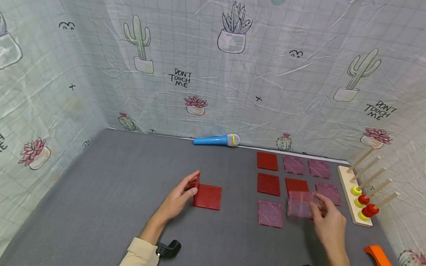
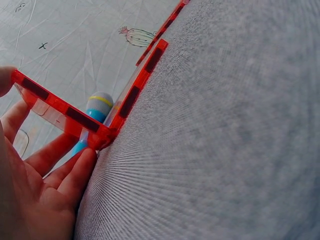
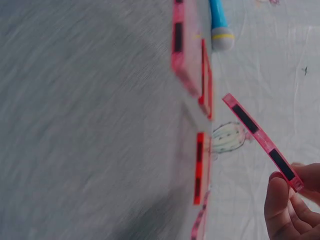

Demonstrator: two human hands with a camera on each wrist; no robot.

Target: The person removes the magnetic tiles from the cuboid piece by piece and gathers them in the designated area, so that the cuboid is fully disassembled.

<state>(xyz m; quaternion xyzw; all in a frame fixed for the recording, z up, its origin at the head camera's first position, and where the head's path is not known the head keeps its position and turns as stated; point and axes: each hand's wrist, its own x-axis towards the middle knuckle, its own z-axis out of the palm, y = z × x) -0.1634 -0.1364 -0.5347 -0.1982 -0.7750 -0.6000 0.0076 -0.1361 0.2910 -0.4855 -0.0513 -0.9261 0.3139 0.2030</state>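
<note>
My left hand (image 1: pixel 176 199) holds a red magnetic tile (image 1: pixel 196 188) on edge, thumb on one side and fingers on the other. It stands along the left side of a flat red magnetic tile (image 1: pixel 209 197) on the table; in the left wrist view the two meet at a corner. Over on the right, my right hand (image 1: pixel 329 221) pinches a translucent pink magnetic tile (image 1: pixel 299 204) by its right edge. The right wrist view has this pink tile (image 3: pixel 262 142) tilted and raised off the table, between thumb and fingers.
Several red tiles (image 1: pixel 269 184) and pink tiles (image 1: pixel 271 214) lie in loose rows near my right hand. A wooden peg stand (image 1: pixel 354 197) with red and yellow pieces is farther right, an orange arch block (image 1: pixel 379 259) nearer. At the back lies a blue toy microphone (image 1: pixel 216 140).
</note>
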